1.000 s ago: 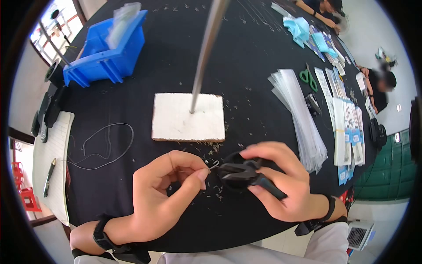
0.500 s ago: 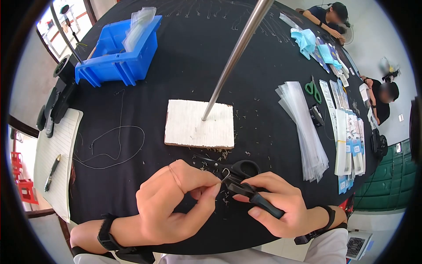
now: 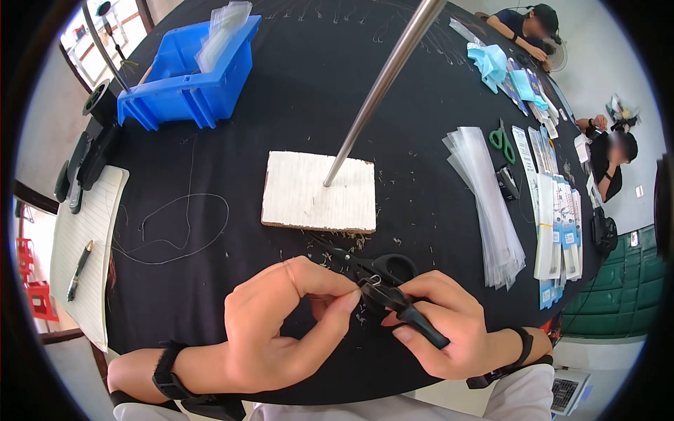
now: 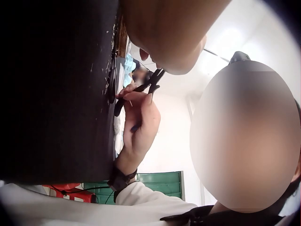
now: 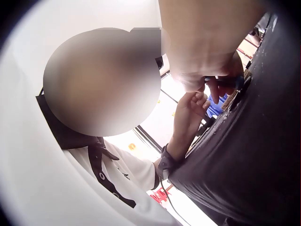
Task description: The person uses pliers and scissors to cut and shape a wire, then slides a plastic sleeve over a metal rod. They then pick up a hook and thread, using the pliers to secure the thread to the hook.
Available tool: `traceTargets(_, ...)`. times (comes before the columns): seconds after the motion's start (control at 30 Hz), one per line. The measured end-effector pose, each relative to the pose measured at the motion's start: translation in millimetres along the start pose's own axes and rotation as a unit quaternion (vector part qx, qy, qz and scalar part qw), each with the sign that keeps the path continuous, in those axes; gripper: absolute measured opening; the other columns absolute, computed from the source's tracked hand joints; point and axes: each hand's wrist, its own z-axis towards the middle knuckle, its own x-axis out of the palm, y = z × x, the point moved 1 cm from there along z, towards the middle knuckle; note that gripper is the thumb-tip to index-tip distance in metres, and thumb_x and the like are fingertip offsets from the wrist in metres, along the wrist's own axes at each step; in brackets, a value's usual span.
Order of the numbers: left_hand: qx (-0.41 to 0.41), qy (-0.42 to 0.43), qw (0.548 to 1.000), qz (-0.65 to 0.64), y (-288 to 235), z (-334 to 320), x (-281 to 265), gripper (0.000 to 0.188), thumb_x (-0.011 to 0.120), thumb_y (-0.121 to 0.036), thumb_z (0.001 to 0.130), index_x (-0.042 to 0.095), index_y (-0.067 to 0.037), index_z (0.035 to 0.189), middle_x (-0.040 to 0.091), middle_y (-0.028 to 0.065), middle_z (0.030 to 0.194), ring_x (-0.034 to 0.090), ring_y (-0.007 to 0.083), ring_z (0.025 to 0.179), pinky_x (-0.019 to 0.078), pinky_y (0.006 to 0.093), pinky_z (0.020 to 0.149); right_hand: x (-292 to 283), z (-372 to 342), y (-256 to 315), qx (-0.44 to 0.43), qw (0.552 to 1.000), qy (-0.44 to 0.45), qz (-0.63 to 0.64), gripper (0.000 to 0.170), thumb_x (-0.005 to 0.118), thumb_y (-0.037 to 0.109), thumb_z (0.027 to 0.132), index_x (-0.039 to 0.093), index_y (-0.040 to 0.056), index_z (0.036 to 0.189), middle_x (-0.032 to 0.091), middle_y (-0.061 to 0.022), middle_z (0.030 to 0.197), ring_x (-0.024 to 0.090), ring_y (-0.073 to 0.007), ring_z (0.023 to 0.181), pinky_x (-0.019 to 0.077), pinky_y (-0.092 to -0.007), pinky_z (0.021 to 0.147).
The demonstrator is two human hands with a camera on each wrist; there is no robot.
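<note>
In the head view my left hand (image 3: 281,333) pinches a small bent metal fish hook (image 3: 375,279) between thumb and forefinger. My right hand (image 3: 449,326) grips black-handled pliers (image 3: 425,328), whose jaws are right at the hook, close to the left fingertips. The same pliers (image 4: 151,84) show in the left wrist view, pointing at the left hand. Behind them on the black cloth lie black scissors (image 3: 394,268), partly covered by the hands. Just beyond stands a white block (image 3: 295,189) with a metal rod (image 3: 372,102) rising from it.
A blue bin (image 3: 182,98) with plastic sleeves stands at the back left. A notebook (image 3: 91,210), a pen (image 3: 80,270) and loose line (image 3: 226,217) lie left. Clear sleeves (image 3: 491,217), green scissors (image 3: 501,144) and packets (image 3: 554,224) lie right.
The pliers have moved in from the right and come up to the hook, uncovering the black scissors. Both hands have shifted slightly right in view. The left hand keeps its pinch.
</note>
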Motion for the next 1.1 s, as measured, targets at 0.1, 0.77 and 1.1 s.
traceTargets(0.1,-0.024,0.006,1.0,-0.003,-1.7,-1.3,-0.3,0.013,0.055,0.016,0.074,0.053,0.005,0.081,0.059,0.011,0.07,0.056,0.0127,0.059,0.0423,0.0224,0.055,2.0,0.2,1.0,-0.003,1.0,-0.007,-0.01,0.015,0.072,0.004,0.071,0.063,-0.0041,0.08,0.06,-0.0164,0.088,0.059,-0.0271,0.074,0.0468,-0.0307,0.061)
traceTargets(0.77,-0.102,0.017,0.992,-0.078,0.4,-3.1,1.7,0.008,0.056,0.012,0.08,0.053,0.006,0.084,0.059,0.011,0.075,0.056,0.0109,0.062,0.0461,0.022,0.058,1.0,-1.3,-4.5,0.069,0.975,0.086,0.193,0.011,0.058,0.005,0.087,0.06,-0.0059,0.087,0.061,-0.0129,0.087,0.06,-0.0197,0.066,0.0481,-0.0263,0.059)
traceTargets(1.1,-0.099,0.034,0.992,-0.069,1.9,-3.2,3.0,0.01,0.058,0.013,0.078,0.054,0.004,0.082,0.06,0.0097,0.074,0.056,0.0102,0.061,0.045,0.022,0.058,-3.7,-0.5,5.6,0.114,0.979,0.092,0.141,0.019,0.053,0.009,0.088,0.059,-0.0031,0.075,0.062,-0.0121,0.077,0.061,-0.0212,0.07,0.0489,-0.0303,0.062)
